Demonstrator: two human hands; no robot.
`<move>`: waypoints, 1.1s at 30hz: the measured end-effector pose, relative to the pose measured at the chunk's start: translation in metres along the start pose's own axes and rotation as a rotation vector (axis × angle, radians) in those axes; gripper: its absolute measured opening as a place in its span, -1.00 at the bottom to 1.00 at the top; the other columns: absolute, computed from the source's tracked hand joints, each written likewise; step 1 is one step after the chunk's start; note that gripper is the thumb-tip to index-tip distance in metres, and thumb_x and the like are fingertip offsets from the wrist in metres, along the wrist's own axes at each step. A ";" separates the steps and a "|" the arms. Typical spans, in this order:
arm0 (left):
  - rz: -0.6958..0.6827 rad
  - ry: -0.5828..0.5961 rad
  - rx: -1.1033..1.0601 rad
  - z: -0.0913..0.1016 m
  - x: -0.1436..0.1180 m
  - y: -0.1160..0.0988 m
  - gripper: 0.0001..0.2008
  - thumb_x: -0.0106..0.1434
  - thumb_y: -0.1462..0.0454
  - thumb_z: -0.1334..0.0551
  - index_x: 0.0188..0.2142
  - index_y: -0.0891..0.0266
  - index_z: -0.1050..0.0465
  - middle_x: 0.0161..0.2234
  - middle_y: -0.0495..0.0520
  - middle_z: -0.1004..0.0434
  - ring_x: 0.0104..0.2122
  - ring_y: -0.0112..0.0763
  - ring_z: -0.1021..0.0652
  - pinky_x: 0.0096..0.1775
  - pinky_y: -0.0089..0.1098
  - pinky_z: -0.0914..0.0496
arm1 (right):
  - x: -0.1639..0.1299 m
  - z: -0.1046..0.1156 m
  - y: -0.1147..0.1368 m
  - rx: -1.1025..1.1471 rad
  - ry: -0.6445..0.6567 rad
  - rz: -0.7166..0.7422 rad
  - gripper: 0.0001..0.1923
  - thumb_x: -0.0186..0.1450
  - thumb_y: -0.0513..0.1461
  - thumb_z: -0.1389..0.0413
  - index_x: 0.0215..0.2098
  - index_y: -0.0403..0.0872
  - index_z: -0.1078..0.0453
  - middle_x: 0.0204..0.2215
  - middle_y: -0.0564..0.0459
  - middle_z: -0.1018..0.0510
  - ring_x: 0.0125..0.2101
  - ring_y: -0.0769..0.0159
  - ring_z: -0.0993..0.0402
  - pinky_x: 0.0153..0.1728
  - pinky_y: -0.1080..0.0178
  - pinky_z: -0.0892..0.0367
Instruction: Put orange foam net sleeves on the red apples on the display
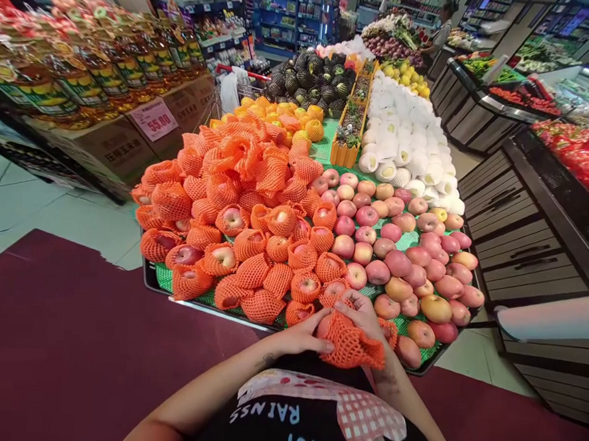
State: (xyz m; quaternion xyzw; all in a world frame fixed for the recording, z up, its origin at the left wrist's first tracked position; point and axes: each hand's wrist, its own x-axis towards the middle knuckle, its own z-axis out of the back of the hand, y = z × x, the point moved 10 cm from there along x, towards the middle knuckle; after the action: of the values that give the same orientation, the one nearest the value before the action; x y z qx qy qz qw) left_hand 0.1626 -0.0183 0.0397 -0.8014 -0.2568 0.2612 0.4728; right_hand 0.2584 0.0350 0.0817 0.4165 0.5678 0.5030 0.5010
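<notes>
Both my hands work on one apple (325, 325) half covered by an orange foam net (351, 346), close to my body at the front edge of the fruit display (219, 307). My left hand (303, 337) holds the apple and net from the left. My right hand (363, 314) grips the net from above. Netted apples (253, 244) fill the left of the display. Bare apples (402, 254) lie on the green mat to the right.
White foam-wrapped fruit (409, 141), dark green fruit (313, 75) and oranges (281, 116) lie farther back. Shelves of bottled goods (84, 68) with a 55.00 price sign (154, 119) stand left. A dark counter (534, 215) stands right. A person (443, 30) stands far back.
</notes>
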 end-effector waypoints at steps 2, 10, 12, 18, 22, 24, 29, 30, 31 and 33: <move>-0.049 -0.077 -0.046 0.021 -0.002 -0.004 -0.08 -0.03 0.03 -0.52 0.29 0.16 -0.30 0.30 0.20 -0.35 0.33 0.11 -0.27 0.37 0.04 -0.02 | 0.000 0.001 -0.008 0.068 -0.052 -0.007 -0.59 0.11 0.10 -0.37 -0.50 -0.01 -0.41 -0.47 0.14 -0.51 -0.41 0.29 -0.41 -0.29 0.22 -0.35; -0.145 -0.191 0.083 0.052 0.003 -0.033 -0.34 0.18 -0.04 -0.36 0.21 0.13 -0.36 0.21 0.16 -0.41 0.26 -0.02 -0.36 0.31 -0.07 -0.17 | -0.036 -0.017 -0.044 0.469 -0.084 -0.054 -0.32 0.04 0.07 -0.44 0.11 0.18 -0.49 0.19 0.03 -0.54 0.26 -0.03 -0.36 0.25 -0.07 -0.27; -0.167 -0.204 0.270 0.049 0.005 -0.042 -0.48 0.30 -0.02 -0.25 0.17 0.14 -0.35 0.16 0.15 -0.43 0.22 -0.09 -0.39 0.29 -0.08 -0.22 | -0.042 -0.023 -0.055 0.514 -0.081 -0.064 -0.21 -0.05 0.03 -0.50 0.15 0.18 -0.48 0.22 0.00 -0.52 0.28 -0.07 -0.34 0.29 -0.12 -0.21; -0.401 -0.182 0.768 0.024 0.011 -0.074 -0.64 0.40 0.13 -0.18 0.13 0.14 -0.42 0.17 0.20 -0.44 0.16 -0.11 -0.45 0.22 -0.03 -0.28 | -0.062 0.005 -0.088 0.606 -0.428 0.013 -0.14 -0.13 -0.04 -0.53 0.15 0.17 -0.46 0.25 0.01 -0.49 0.30 -0.11 -0.31 0.32 -0.19 -0.17; -0.570 -0.224 0.963 0.011 0.008 -0.088 -0.82 0.38 0.18 -0.23 -0.11 0.16 -0.53 -0.02 0.19 -0.54 0.00 -0.11 -0.54 0.03 -0.12 -0.39 | -0.075 0.016 -0.099 0.629 -0.611 0.019 -0.17 -0.03 0.03 -0.49 0.19 0.21 -0.40 0.23 0.04 -0.51 0.29 -0.03 -0.33 0.32 -0.16 -0.19; -0.594 -0.177 0.914 0.006 0.009 -0.089 -0.87 0.38 0.19 -0.22 -0.23 0.18 -0.50 -0.16 0.13 -0.56 -0.11 -0.18 -0.55 -0.07 -0.21 -0.40 | -0.080 0.017 -0.096 0.633 -0.662 0.024 -0.23 0.06 0.07 -0.44 0.20 0.20 -0.40 0.23 0.04 -0.52 0.31 -0.01 -0.31 0.31 -0.16 -0.20; -0.372 -0.229 0.391 0.037 0.024 -0.084 -0.68 0.38 -0.01 -0.19 -0.31 0.19 -0.34 -0.45 -0.08 -0.38 -0.46 -0.43 -0.38 -0.36 -0.42 -0.29 | -0.085 0.010 -0.084 0.630 -0.651 0.011 -0.39 0.06 0.09 -0.44 0.05 0.19 -0.52 0.24 0.03 -0.51 0.31 -0.05 -0.31 0.30 -0.16 -0.22; -0.319 -0.246 0.292 0.043 0.028 -0.081 -0.63 0.34 -0.06 -0.21 -0.32 0.19 -0.33 -0.48 -0.10 -0.34 -0.49 -0.45 -0.34 -0.40 -0.44 -0.26 | -0.084 0.006 -0.083 0.635 -0.621 0.003 -0.40 0.06 0.10 -0.44 0.04 0.20 -0.53 0.23 0.03 -0.51 0.30 -0.06 -0.33 0.30 -0.17 -0.23; -0.278 -0.250 0.220 0.047 0.032 -0.078 -0.59 0.30 -0.10 -0.25 -0.33 0.19 -0.34 -0.49 -0.11 -0.32 -0.50 -0.46 -0.32 -0.41 -0.45 -0.24 | -0.083 0.000 -0.083 0.643 -0.583 -0.002 -0.40 0.06 0.10 -0.44 0.04 0.19 -0.54 0.22 0.02 -0.53 0.29 -0.07 -0.34 0.29 -0.18 -0.23; -0.236 -0.251 0.131 0.049 0.038 -0.071 -0.56 0.21 -0.12 -0.31 -0.35 0.20 -0.35 -0.48 -0.11 -0.33 -0.48 -0.45 -0.33 -0.39 -0.44 -0.25 | -0.079 -0.011 -0.082 0.668 -0.505 0.002 -0.37 0.06 0.10 -0.43 0.06 0.16 -0.53 0.20 -0.01 -0.55 0.29 -0.07 -0.34 0.29 -0.19 -0.22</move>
State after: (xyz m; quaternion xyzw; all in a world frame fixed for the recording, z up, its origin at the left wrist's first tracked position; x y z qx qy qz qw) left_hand 0.1464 0.0674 0.0758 -0.6943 -0.3882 0.3182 0.5158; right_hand 0.2624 -0.0558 0.0125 0.6667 0.5588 0.1739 0.4616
